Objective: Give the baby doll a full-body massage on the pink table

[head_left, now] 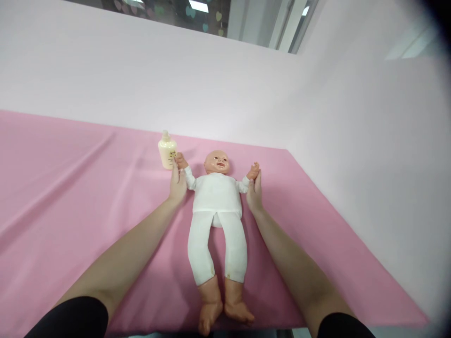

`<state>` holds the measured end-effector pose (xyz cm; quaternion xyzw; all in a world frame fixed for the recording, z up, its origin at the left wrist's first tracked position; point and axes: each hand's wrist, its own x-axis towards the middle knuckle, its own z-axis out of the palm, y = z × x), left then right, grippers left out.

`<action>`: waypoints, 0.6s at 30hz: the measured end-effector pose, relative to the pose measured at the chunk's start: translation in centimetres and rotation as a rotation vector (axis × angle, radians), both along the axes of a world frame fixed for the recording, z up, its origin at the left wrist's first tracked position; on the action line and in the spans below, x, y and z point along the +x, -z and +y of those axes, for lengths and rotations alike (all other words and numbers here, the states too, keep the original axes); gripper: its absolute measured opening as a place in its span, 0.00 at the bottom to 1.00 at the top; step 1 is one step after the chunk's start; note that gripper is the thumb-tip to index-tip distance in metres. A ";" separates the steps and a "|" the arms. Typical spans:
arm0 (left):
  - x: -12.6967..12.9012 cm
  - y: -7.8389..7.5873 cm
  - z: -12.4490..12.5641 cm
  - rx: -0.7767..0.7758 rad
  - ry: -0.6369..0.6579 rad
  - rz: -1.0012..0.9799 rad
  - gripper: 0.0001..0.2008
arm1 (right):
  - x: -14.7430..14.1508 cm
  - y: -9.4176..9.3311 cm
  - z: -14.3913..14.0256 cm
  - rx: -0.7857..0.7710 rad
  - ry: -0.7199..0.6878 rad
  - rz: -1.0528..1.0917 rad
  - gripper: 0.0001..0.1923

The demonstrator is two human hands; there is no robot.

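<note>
A baby doll (216,206) in white clothes lies on its back on the pink cloth (70,188) covering the bench, bare feet nearest, head farthest. The left hand (177,182) has a loose grip about the doll's wrist; the right hand (254,190) holds the other arm likewise. Just past the left hand stands a cream bottle (167,150), upright.

Head view, steeply down, near table (70,188)

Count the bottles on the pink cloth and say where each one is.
1. A cream bottle stands upright on the pink cloth, just beyond the left hand and beside the doll's raised arm. None other shows.
</note>
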<state>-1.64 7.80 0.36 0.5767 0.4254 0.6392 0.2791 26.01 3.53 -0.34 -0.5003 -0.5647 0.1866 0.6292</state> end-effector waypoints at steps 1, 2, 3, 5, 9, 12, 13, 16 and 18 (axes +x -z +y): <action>0.0 0.0 0.0 -0.016 -0.012 -0.021 0.32 | 0.1 0.1 0.1 -0.018 0.012 0.028 0.39; -0.1 0.0 0.1 -0.023 -0.020 -0.022 0.32 | 0.2 0.2 0.1 -0.021 0.015 0.039 0.39; -0.1 0.1 0.1 -0.019 -0.025 -0.009 0.32 | 0.2 0.2 0.1 -0.012 0.009 0.033 0.39; -0.1 0.2 0.1 0.023 -0.017 0.063 0.31 | 0.1 0.1 -0.1 0.023 -0.013 -0.033 0.36; 0.1 0.4 0.0 0.165 0.011 0.377 0.28 | -0.4 -0.1 -0.5 0.078 -0.040 -0.300 0.29; 0.5 0.4 -0.2 0.246 0.031 0.628 0.25 | -0.6 -0.2 -0.6 0.116 -0.069 -0.492 0.27; 0.7 0.4 -0.2 0.265 0.047 0.700 0.24 | -0.7 -0.2 -0.7 0.135 -0.094 -0.548 0.26; 1.0 0.3 -0.5 0.282 0.101 0.846 0.25 | -1.0 -0.6 -0.8 0.183 -0.165 -0.676 0.27; 1.1 0.2 -0.6 0.272 0.119 0.873 0.25 | -1.1 -0.8 -0.9 0.190 -0.177 -0.709 0.28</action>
